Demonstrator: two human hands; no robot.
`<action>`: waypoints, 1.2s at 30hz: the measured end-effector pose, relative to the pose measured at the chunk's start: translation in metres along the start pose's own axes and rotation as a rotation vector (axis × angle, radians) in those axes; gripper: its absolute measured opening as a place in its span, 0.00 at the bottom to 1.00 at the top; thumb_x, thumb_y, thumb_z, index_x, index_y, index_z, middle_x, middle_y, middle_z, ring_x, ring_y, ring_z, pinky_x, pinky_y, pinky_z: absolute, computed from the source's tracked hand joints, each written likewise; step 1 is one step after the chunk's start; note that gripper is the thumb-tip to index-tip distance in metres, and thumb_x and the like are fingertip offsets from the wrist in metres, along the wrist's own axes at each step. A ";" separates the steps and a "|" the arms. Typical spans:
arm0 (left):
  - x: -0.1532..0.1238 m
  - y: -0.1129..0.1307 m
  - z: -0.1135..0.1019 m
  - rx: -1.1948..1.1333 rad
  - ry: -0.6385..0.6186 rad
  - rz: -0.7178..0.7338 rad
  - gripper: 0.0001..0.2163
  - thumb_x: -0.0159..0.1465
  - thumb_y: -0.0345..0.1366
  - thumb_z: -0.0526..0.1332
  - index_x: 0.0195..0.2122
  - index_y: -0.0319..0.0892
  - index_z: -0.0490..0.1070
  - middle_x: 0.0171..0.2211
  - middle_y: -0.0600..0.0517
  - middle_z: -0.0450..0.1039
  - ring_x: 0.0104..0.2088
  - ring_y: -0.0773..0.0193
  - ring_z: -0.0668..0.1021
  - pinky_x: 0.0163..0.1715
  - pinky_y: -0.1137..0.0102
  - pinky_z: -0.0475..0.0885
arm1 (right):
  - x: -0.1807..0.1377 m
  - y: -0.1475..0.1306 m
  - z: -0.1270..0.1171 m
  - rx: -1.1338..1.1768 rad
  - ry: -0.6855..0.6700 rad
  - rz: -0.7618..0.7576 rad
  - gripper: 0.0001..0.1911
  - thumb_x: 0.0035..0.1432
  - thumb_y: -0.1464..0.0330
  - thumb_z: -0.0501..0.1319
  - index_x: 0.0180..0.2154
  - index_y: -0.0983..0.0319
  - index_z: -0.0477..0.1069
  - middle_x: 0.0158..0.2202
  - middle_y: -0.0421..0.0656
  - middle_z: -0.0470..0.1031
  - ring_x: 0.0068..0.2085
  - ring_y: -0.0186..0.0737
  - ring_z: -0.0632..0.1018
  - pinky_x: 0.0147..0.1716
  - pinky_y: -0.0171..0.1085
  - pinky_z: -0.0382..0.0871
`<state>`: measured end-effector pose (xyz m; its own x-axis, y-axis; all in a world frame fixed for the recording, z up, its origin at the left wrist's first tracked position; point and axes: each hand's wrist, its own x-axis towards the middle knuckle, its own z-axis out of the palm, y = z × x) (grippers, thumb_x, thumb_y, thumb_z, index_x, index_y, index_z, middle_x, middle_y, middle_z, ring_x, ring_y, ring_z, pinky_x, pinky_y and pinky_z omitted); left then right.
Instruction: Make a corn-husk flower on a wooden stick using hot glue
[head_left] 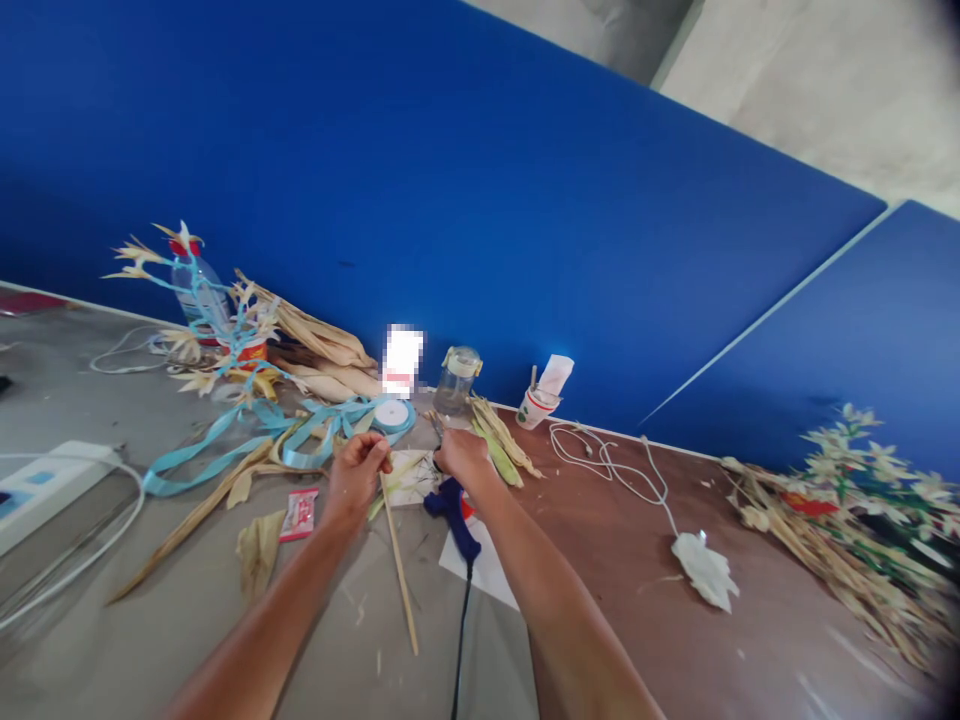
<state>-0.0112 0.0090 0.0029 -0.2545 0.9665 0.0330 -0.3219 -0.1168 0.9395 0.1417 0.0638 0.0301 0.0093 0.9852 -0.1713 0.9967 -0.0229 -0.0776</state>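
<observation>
My left hand (356, 475) is closed in a pinch on the top end of a thin wooden stick (400, 572), which slants down toward me over the grey table (187, 610). A pale green husk strip (396, 474) runs between my hands. My right hand (461, 452) is closed just to the right, near the strip's other end; its fingers are turned away, so what they grip is hidden. A dark blue glue gun (452, 513) lies under my right wrist on white paper (487, 565), its black cord trailing toward me.
Light blue ribbon and its spool (393, 413), corn husks (322, 350), a plastic bottle (196, 290), a glass jar (456, 382), a paper cup (536, 405), a red sachet (300, 512), a white power strip (45, 485), a white cable (615, 470) and husk flowers (862, 500) crowd the table before a blue partition.
</observation>
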 end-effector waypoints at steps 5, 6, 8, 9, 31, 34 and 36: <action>-0.001 0.004 0.004 -0.080 -0.022 -0.039 0.16 0.46 0.40 0.68 0.33 0.39 0.68 0.22 0.57 0.69 0.21 0.71 0.72 0.26 0.73 0.65 | 0.013 0.000 0.004 -0.025 -0.054 0.024 0.20 0.45 0.72 0.62 0.43 0.66 0.75 0.44 0.57 0.76 0.45 0.54 0.77 0.39 0.41 0.69; -0.002 0.005 0.005 -0.091 -0.027 -0.046 0.16 0.46 0.40 0.69 0.33 0.39 0.69 0.22 0.57 0.69 0.22 0.71 0.72 0.26 0.73 0.66 | 0.014 0.001 0.004 -0.029 -0.063 0.028 0.20 0.44 0.72 0.63 0.44 0.66 0.75 0.45 0.57 0.76 0.45 0.54 0.77 0.39 0.41 0.70; -0.003 0.006 0.006 -0.112 -0.037 -0.063 0.17 0.45 0.39 0.69 0.34 0.39 0.69 0.23 0.57 0.69 0.22 0.71 0.72 0.27 0.73 0.66 | 0.015 0.003 0.003 -0.038 -0.078 0.028 0.21 0.43 0.72 0.63 0.43 0.66 0.75 0.45 0.56 0.76 0.45 0.53 0.78 0.38 0.40 0.70; -0.003 0.006 0.006 -0.117 -0.041 -0.071 0.17 0.45 0.39 0.69 0.34 0.39 0.69 0.23 0.57 0.69 0.22 0.70 0.72 0.27 0.72 0.67 | 0.014 0.004 0.003 -0.043 -0.083 0.028 0.21 0.43 0.72 0.63 0.43 0.65 0.75 0.45 0.56 0.76 0.45 0.53 0.78 0.37 0.39 0.70; -0.005 0.005 0.001 -0.038 0.003 -0.128 0.15 0.46 0.43 0.67 0.30 0.39 0.69 0.22 0.58 0.66 0.22 0.72 0.69 0.24 0.75 0.64 | 0.012 0.029 -0.017 0.112 0.054 0.002 0.20 0.49 0.73 0.60 0.47 0.62 0.73 0.45 0.53 0.76 0.48 0.51 0.76 0.42 0.40 0.68; -0.004 0.004 0.001 -0.069 0.015 -0.125 0.14 0.47 0.42 0.67 0.30 0.39 0.69 0.23 0.58 0.67 0.22 0.73 0.69 0.25 0.75 0.64 | 0.001 0.031 -0.028 0.217 0.099 -0.034 0.24 0.53 0.68 0.58 0.54 0.61 0.66 0.48 0.50 0.75 0.47 0.46 0.75 0.43 0.37 0.68; -0.003 0.003 0.000 -0.109 0.029 -0.122 0.13 0.47 0.41 0.67 0.30 0.40 0.69 0.23 0.58 0.66 0.22 0.74 0.69 0.25 0.76 0.64 | -0.015 0.030 -0.030 0.338 0.100 -0.080 0.23 0.57 0.63 0.54 0.55 0.59 0.64 0.45 0.46 0.76 0.42 0.40 0.76 0.38 0.33 0.68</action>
<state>-0.0112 0.0055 0.0059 -0.2329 0.9683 -0.0906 -0.4489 -0.0244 0.8932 0.1741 0.0530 0.0595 -0.0428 0.9975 -0.0560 0.9119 0.0161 -0.4100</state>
